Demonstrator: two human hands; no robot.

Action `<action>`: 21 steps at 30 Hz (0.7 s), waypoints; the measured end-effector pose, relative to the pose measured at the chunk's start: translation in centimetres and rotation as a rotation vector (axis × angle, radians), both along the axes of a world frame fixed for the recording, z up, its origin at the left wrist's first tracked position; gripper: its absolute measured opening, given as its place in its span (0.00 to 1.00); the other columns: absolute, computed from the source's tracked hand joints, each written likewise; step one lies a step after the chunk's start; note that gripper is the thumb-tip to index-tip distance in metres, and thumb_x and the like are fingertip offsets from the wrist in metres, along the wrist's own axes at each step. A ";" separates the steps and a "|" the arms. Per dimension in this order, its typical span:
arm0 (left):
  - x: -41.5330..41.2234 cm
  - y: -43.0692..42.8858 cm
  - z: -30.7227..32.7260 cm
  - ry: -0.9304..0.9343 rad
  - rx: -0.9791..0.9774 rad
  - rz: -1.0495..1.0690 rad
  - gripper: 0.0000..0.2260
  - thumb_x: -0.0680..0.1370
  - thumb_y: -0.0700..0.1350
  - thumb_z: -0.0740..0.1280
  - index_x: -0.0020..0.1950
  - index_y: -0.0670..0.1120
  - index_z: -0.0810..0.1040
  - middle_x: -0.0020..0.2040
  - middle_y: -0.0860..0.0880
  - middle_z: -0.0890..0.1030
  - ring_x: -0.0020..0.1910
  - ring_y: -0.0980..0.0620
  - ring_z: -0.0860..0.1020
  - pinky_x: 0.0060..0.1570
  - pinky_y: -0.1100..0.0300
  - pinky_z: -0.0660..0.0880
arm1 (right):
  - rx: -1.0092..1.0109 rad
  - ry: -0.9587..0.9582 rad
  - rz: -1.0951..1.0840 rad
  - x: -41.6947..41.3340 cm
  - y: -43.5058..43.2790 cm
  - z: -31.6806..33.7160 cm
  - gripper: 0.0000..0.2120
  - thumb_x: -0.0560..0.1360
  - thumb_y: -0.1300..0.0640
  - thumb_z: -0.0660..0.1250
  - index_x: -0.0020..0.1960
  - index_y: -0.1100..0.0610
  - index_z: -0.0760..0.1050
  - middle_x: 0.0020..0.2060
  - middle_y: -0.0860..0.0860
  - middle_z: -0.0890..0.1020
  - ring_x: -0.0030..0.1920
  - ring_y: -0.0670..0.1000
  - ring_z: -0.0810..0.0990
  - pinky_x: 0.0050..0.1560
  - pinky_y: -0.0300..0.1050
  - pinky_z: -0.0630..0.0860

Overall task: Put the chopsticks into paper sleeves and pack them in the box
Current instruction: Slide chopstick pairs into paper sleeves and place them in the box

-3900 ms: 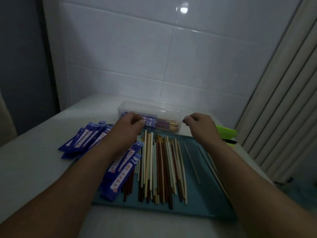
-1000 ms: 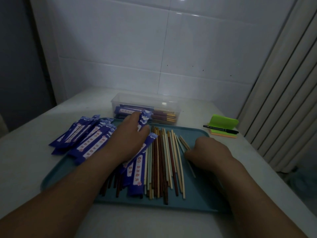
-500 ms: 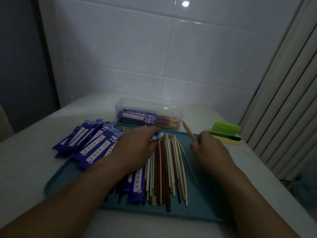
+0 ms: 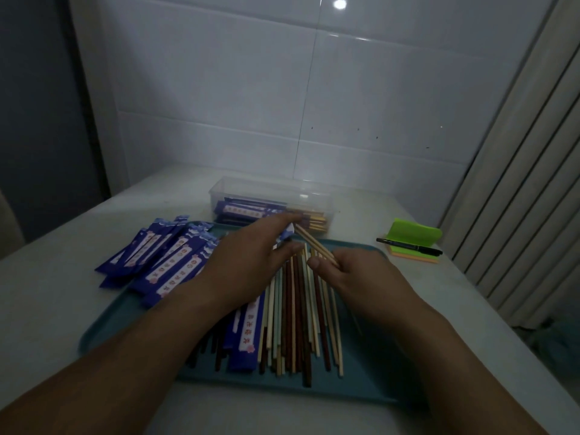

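Both hands are held low over a teal rectangular plastic tray [image 4: 370, 375] that lies on a white counter [image 4: 47, 296]. The left hand [image 4: 251, 259] is seen palm down, and the end of a blue paper sleeve [image 4: 287, 235] is pinched between its thumb and outstretched fingers. The right hand [image 4: 354, 274] is curled, and a pair of pale wooden chopsticks [image 4: 314, 246] is gripped between its thumb and fingers. The pair is tilted up and to the left, with its far tips brought right against the sleeve's end; whether the tips are inside the sleeve cannot be told.

Loose chopsticks in cream, pale green, tan and dark brown [image 4: 295, 324] are spread lengthwise on the tray beneath both hands. One more printed blue sleeve [image 4: 248, 328] is seen among them, just beside the left wrist. A heap of blue paper sleeves with white printed strips [image 4: 163, 259] is laid over the tray's left edge and onto the counter.

A clear rectangular plastic box [image 4: 270, 191] is placed just behind the tray, and sleeved chopsticks [image 4: 251, 210] are stacked inside it, with their bare ends showing at the right. A pad of green and orange sticky notes [image 4: 414, 235] is set to the right of the tray, with a black pen [image 4: 408, 246] laid across it.
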State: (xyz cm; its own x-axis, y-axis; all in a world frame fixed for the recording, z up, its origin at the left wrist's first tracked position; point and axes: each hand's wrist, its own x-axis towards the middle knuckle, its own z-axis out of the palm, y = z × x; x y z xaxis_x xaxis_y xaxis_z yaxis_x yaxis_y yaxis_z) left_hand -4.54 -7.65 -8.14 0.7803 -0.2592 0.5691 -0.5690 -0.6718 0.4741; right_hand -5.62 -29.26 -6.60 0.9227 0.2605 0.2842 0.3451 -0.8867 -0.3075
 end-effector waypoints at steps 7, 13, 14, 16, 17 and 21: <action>-0.1 0.0 1.2 0.141 -0.210 -0.133 0.08 0.85 0.47 0.64 0.47 0.49 0.78 0.38 0.56 0.79 0.39 0.58 0.78 0.40 0.61 0.73 | -0.010 0.054 0.042 0.2 0.3 -0.7 0.25 0.80 0.30 0.56 0.43 0.50 0.75 0.31 0.48 0.78 0.33 0.47 0.77 0.39 0.49 0.77; 0.6 2.3 2.4 0.211 -0.417 -0.014 0.10 0.85 0.47 0.64 0.47 0.46 0.79 0.36 0.50 0.80 0.33 0.54 0.76 0.38 0.54 0.75 | 0.001 -0.189 -0.134 0.1 -0.7 -0.3 0.24 0.76 0.28 0.60 0.39 0.48 0.71 0.31 0.46 0.76 0.33 0.44 0.74 0.32 0.45 0.67; 0.8 2.6 2.4 0.200 -0.455 0.017 0.10 0.85 0.47 0.64 0.47 0.45 0.79 0.38 0.46 0.81 0.34 0.51 0.76 0.39 0.50 0.75 | 0.009 -0.219 -0.191 0.2 -1.0 -0.2 0.26 0.74 0.25 0.60 0.39 0.48 0.71 0.31 0.46 0.76 0.33 0.45 0.75 0.32 0.45 0.67; 1.0 2.9 2.4 0.206 -0.510 0.070 0.10 0.85 0.47 0.63 0.48 0.44 0.79 0.40 0.42 0.81 0.35 0.49 0.75 0.42 0.47 0.76 | 0.073 -0.217 -0.272 0.4 -1.5 0.1 0.28 0.71 0.23 0.62 0.39 0.48 0.73 0.31 0.46 0.78 0.33 0.45 0.76 0.32 0.44 0.69; 1.0 2.9 2.3 0.215 -0.516 0.092 0.10 0.85 0.46 0.63 0.48 0.44 0.79 0.41 0.42 0.81 0.36 0.48 0.76 0.44 0.46 0.77 | 0.141 -0.186 -0.281 0.5 -1.7 0.1 0.27 0.70 0.23 0.64 0.39 0.49 0.74 0.31 0.46 0.78 0.34 0.46 0.77 0.33 0.45 0.70; 1.3 3.0 1.9 0.224 -0.518 0.140 0.10 0.85 0.46 0.63 0.47 0.43 0.79 0.42 0.40 0.81 0.37 0.45 0.76 0.47 0.40 0.78 | 0.702 -0.017 -0.216 1.4 -2.1 -0.1 0.21 0.74 0.37 0.74 0.43 0.55 0.78 0.33 0.53 0.82 0.29 0.51 0.81 0.34 0.50 0.80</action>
State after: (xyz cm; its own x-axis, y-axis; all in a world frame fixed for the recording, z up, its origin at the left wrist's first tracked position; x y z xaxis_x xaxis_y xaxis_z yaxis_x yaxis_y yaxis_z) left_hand -3.24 -4.66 -6.25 0.9033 0.1235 0.4109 -0.3390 -0.3816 0.8599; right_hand -4.17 -31.39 -6.66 0.9269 -0.1755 0.3318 0.1943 -0.5320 -0.8241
